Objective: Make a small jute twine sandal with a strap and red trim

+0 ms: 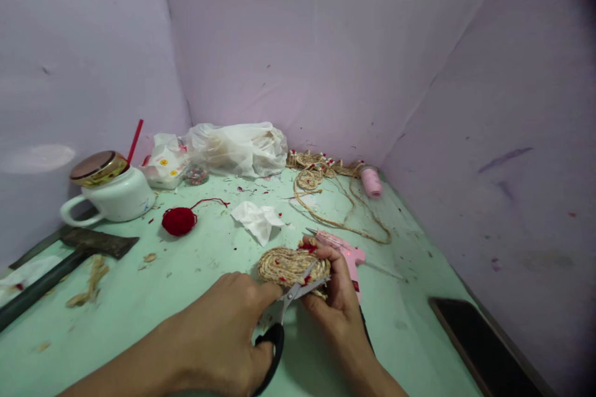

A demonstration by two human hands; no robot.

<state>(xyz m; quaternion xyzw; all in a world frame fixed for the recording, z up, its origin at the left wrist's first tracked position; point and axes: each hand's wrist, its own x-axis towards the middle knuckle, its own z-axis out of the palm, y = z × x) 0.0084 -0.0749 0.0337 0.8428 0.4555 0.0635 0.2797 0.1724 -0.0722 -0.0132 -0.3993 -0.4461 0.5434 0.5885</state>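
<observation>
My left hand (pixel 223 329) is closed round the black handles of a pair of scissors (pixel 291 298). The blades are slightly apart and point up at the lower edge of a flat coiled jute disc (pixel 286 263) with red bits on it. My right hand (pixel 338 298) pinches that disc's right edge, thumb and fingers wrapped round it, and holds it just above the pale green table (pixel 186 273). A pink glue gun (pixel 349 254) lies right behind my right hand with a small red light on.
A white pot with a gold lid (pixel 112 192) and a dark-headed axe (pixel 69 260) sit at the left. A red yarn ball (pixel 179 221), crumpled tissue (pixel 256 220), plastic bag (pixel 242 149), loose jute twine (pixel 335 198) and pink spool (pixel 371 181) lie behind. A dark phone (pixel 484 341) lies right.
</observation>
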